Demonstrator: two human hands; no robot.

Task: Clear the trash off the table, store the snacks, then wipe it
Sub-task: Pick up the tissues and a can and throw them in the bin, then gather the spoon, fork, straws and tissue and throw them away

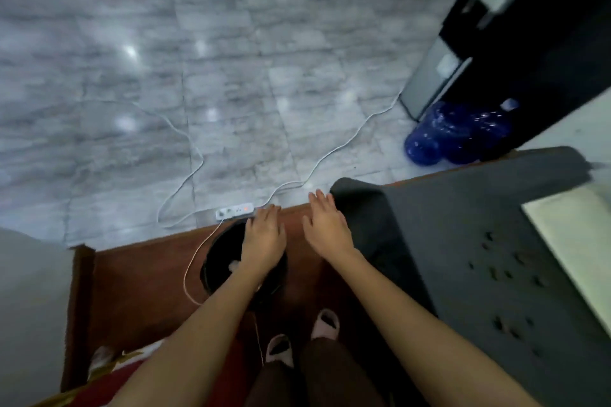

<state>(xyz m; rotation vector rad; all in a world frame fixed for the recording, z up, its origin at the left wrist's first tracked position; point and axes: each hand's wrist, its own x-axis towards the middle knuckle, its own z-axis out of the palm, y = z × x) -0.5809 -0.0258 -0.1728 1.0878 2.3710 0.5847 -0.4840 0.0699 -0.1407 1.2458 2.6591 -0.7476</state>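
Left hand [264,238] spread flat, palm down, holding nothing, above the black round bin [218,261]. Right hand [325,225] also wide, fingers apart, empty, just right of the left one, beside the near edge of the dark grey seat [479,241]. Inside the bin, something pale and crumpled [235,265], blurred. Bin standing on a reddish-brown rug [139,281]. Beyond, white power strip [234,210] on grey tiled floor [231,76]. Far right, blue water bottle [459,135].

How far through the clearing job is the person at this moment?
Some trash looks binned: something pale lies in the black bin. In hand: nothing; the left hand is above the bin, the right hand beside it, both open. Snacks and wiping can't be judged; the table is hardly shown.
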